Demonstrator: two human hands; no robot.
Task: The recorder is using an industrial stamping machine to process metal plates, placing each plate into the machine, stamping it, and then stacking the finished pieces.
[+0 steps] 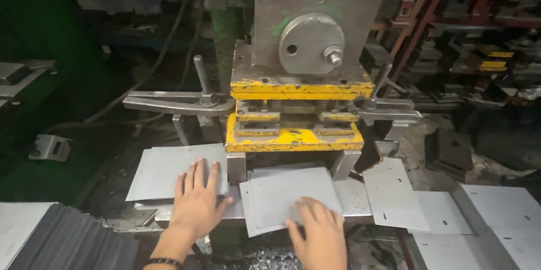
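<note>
Below a yellow press (294,115), gray metal sheets are being pressed flat onto the bench (352,198): one sheet (163,171) under the left hand (197,205), another sheet (284,197) under the right hand (318,236), fingers spread, nothing gripped.

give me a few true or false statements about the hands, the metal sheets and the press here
1. The left hand lies flat on a grey metal sheet left of the press. True.
2. The right hand holds a hammer. False: it rests on the sheet stack in front of the press, with no tool in it.
3. The die block of the press is painted yellow. True.
4. The punched sheet to the right has no holes. False: small holes and a slot show in it.
5. The left wrist is bare. False: it wears a dark wristband.
</note>
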